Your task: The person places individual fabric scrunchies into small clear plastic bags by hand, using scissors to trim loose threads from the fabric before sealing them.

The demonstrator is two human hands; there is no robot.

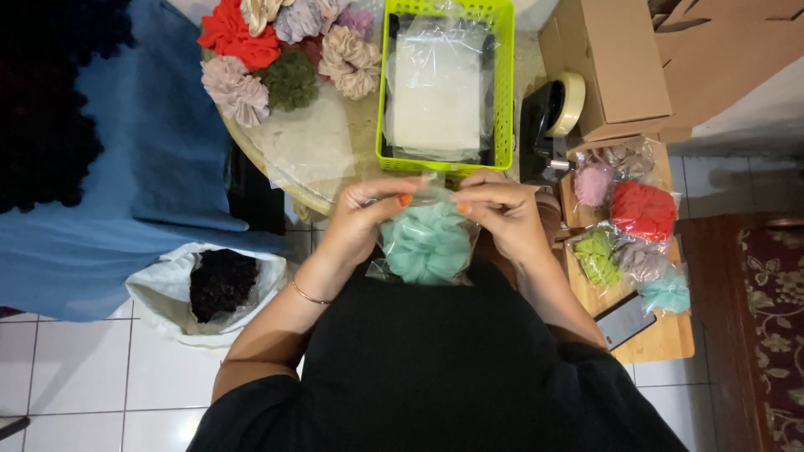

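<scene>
Both our hands pinch the top of a clear bag (423, 243) with a mint scrunchie (427, 241) inside, held just off the table's near edge: left hand (362, 224) and right hand (500, 219) closed on its mouth, fingertips nearly meeting. We should keep the flap flat and even, scrunchie pushed low. Beyond sit the green basket (505, 84) of bags and, at the far left corner, loose scrunchies (285, 50).
</scene>
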